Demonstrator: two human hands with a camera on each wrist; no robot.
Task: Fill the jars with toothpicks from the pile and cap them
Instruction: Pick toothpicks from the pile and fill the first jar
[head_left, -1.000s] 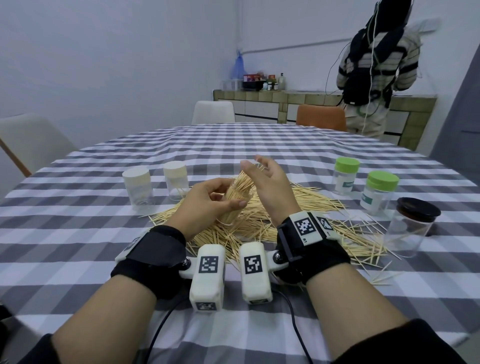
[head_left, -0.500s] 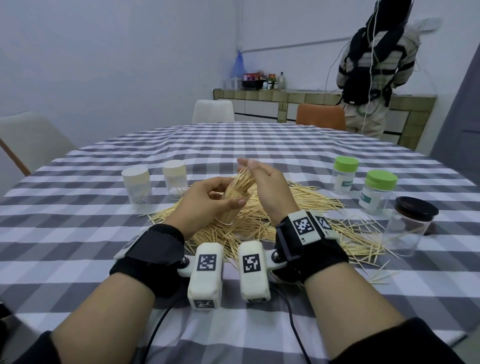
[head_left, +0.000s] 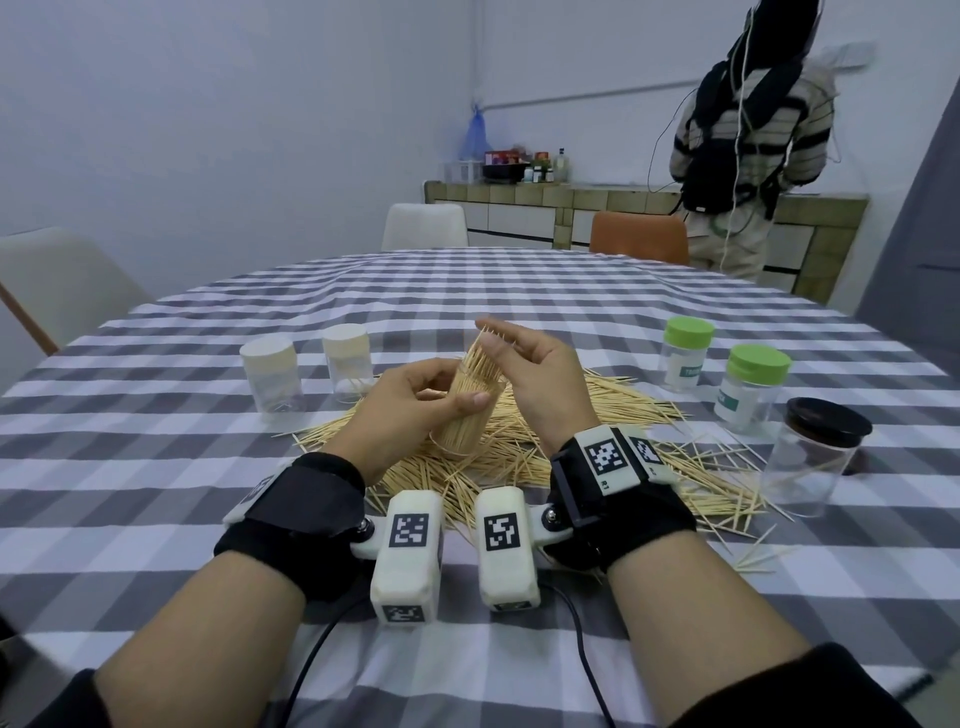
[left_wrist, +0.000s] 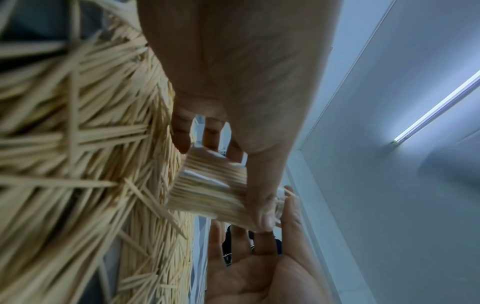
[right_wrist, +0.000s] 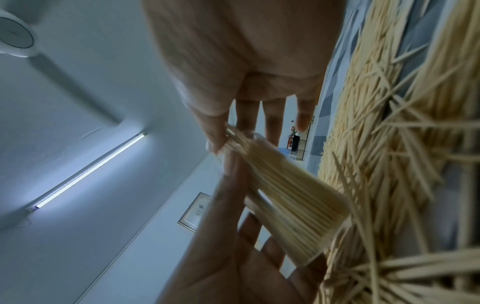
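checked tablecloth (head_left: 519, 291) under toothpick pile (head_left: 597, 410). left hand (head_left: 400, 410) grips packed jar (head_left: 467, 410) tilted above pile. right hand (head_left: 535, 374), now higher than a second ago, pinches protruding toothpicks (head_left: 485, 345); jar looks nearly full, capping likely next.

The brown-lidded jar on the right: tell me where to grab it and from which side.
Grip the brown-lidded jar round its clear wall just below the lid, coming in from the near right with the right hand. It stands upright, and the green-lidded jars crowd its far left side.
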